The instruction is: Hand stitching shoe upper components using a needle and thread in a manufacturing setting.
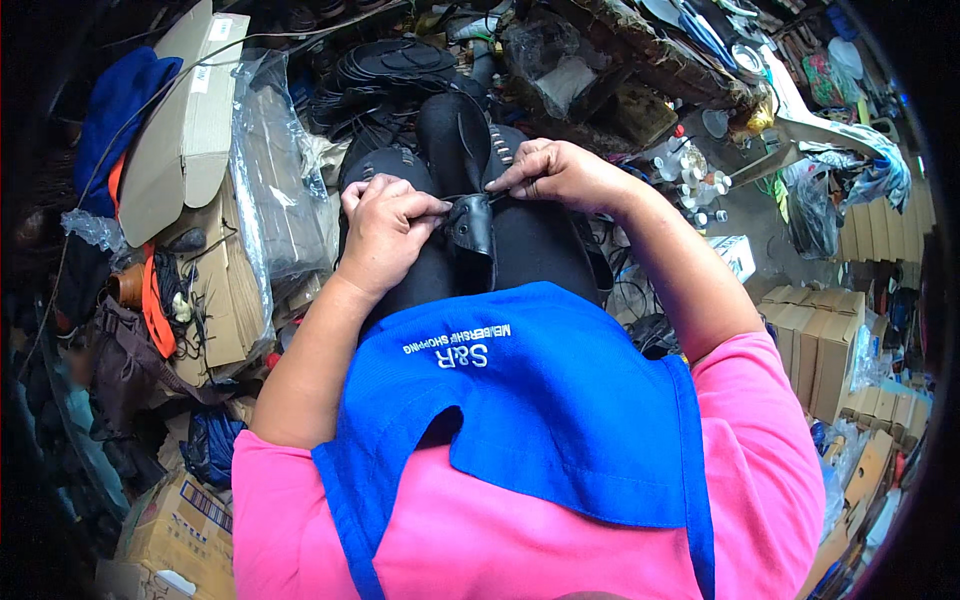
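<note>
A black shoe [472, 232] is held upright between my knees, over my black-clad thighs. Its long dark forepart [450, 135] points away from me, and its shiny leather end faces my body. At the left edge of the shoe, my left hand [385, 225] is closed, thumb and forefinger pinched together. My right hand [555, 175] pinches at the opposite edge, fingers bent. A thin dark strand seems to run between the two pinches across the shoe; it is too fine to name for certain. A blue apron [540, 400] covers my lap.
Flattened cardboard [185, 130] and a plastic-wrapped pack [280, 170] stand at left. Coiled black cord [395, 70] lies beyond my knees. Small white-capped bottles [695, 180] cluster at right, with a white plastic chair [800, 120] farther off. Cardboard boxes [815, 340] are stacked near my right elbow.
</note>
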The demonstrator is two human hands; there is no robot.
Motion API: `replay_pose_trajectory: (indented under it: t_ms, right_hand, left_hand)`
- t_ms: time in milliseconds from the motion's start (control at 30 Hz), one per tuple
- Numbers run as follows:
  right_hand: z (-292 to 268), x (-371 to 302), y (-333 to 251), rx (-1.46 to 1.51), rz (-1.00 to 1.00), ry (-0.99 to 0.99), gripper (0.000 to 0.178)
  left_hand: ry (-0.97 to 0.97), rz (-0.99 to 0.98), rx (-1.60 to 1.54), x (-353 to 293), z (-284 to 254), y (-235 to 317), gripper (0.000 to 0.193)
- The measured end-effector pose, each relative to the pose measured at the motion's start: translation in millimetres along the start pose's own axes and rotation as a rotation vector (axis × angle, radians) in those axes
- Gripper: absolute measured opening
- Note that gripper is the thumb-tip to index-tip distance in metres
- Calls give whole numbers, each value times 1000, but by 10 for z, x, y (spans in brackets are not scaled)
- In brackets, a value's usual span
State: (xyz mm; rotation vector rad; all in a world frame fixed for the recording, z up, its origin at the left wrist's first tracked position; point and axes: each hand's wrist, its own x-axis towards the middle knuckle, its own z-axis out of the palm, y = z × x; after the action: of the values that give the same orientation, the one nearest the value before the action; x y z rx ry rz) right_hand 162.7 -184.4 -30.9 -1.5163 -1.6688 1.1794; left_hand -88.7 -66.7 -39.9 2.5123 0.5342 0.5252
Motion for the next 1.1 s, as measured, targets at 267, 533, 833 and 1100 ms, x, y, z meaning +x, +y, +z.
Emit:
replay_pose_trajectory:
  t_ms: [267, 533, 833, 1100]
  right_hand:
    - [-8, 15, 36, 52, 33, -10, 33]
    - [1, 10, -84, -336, -11, 94, 40]
    - [80, -83, -94, -399, 12, 170, 34]
    - [279, -166, -302, -705, -62, 256, 33]
  left_hand:
    - [-26, -20, -27, 47, 16, -53, 11]
    - [-91, -3, 27, 118, -7, -58, 12]
    - [98, -135, 82, -125, -53, 117, 9]
    - [170, -114, -101, -9, -132, 60, 23]
